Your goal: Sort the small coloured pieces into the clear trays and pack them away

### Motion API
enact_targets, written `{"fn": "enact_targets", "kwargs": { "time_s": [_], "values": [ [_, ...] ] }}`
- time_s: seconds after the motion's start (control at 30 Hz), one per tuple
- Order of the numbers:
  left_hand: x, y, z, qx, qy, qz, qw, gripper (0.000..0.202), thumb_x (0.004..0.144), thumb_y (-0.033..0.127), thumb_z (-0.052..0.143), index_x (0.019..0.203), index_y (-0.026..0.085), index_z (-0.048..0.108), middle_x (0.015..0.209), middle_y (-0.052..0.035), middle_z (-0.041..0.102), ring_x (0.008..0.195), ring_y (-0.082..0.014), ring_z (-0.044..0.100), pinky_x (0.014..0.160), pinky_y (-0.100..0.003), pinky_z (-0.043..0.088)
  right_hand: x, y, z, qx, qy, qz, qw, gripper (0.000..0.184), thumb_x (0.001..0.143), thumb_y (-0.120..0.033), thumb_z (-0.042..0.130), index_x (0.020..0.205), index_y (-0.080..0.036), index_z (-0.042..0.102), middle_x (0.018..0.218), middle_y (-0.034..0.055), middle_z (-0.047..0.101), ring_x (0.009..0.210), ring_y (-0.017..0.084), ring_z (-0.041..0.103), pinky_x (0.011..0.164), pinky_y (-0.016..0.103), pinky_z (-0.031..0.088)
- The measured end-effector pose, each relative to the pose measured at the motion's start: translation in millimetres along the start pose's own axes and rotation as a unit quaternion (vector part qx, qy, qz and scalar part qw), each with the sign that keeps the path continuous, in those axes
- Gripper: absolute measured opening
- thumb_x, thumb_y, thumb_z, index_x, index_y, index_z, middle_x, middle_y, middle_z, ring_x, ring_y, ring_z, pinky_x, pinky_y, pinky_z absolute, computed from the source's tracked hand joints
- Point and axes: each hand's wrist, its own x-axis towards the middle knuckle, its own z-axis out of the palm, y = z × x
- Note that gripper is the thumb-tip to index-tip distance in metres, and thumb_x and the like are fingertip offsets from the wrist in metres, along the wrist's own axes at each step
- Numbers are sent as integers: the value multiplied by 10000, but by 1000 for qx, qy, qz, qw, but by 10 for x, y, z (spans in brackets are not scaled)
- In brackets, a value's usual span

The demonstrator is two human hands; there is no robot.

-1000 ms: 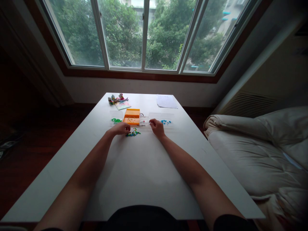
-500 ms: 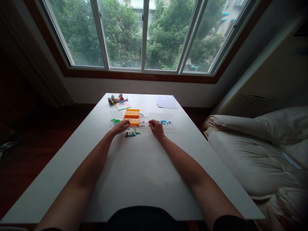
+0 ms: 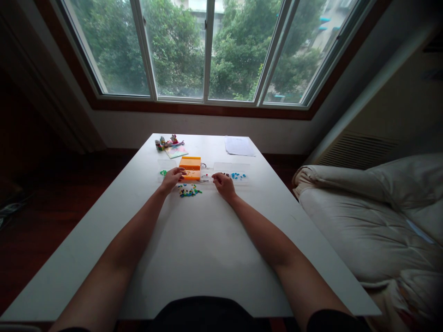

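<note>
My left hand point(image 3: 170, 180) lies at the left side of an open orange box point(image 3: 190, 162), its fingers reaching over the near half with a little gap between them. Tiny pale bits show in that half. My right hand point(image 3: 224, 185) is closed, fingertips pinched, at the left end of a clear tray point(image 3: 242, 167); whatever the fingertips hold is too small to make out. That tray holds small blue pieces point(image 3: 238, 176) and some dark ones. Green pieces point(image 3: 163, 173) sit in another clear tray point(image 3: 166, 163), partly behind my left hand.
Mixed coloured pieces point(image 3: 190, 192) lie in a heap on the white table point(image 3: 207, 249), nearer me than the orange box. Small figures point(image 3: 166, 143) and a pastel card point(image 3: 177, 152) are at the back left. Papers point(image 3: 238, 145) lie at the back right. A padded couch point(image 3: 367, 221) stands to the right.
My left hand has shifted a little left, and its fingers have loosened from a closed shape; it now covers part of the green pieces. My right hand has barely moved.
</note>
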Motion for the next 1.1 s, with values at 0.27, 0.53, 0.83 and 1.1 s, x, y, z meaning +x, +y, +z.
{"fn": "enact_targets", "kwargs": {
  "time_s": [0.27, 0.53, 0.83, 1.1],
  "values": [
    [44, -52, -151, 268, -21, 55, 962, 295, 843, 265, 567, 1061, 209, 756, 927, -33, 772, 862, -185, 691, 769, -265, 520, -67, -328, 175, -57, -169, -162, 970, 228, 954, -267, 621, 1161, -243, 713, 1149, 86, 688, 1113, 236, 579, 975, 373, 467],
    [32, -50, -171, 368, -34, 86, 925, 305, 875, 310, 558, 1068, 217, 774, 994, -48, 769, 875, -202, 671, 792, -276, 481, -193, -673, 421, -101, -224, -228, 942, 406, 1014, -390, 546, 1402, -272, 578, 1448, 92, 556, 1401, 287, 408, 1152, 469, 339],
    [47, -94, -145, 374, -43, 79, 923, 299, 867, 351, 578, 1058, 228, 773, 957, -43, 773, 865, -202, 670, 770, -271, 468, -166, -648, 534, -95, -241, -223, 940, 292, 1041, -312, 489, 1272, -289, 667, 1338, 48, 645, 1383, 234, 449, 1184, 442, 287],
    [42, -82, -142, 387, -61, 85, 916, 297, 873, 351, 561, 1036, 232, 778, 977, -36, 775, 884, -198, 669, 767, -262, 462, -153, -602, 548, -89, -229, -232, 941, 267, 1031, -263, 509, 1234, -258, 683, 1265, 84, 663, 1307, 232, 508, 1157, 430, 311]
  ]
}}
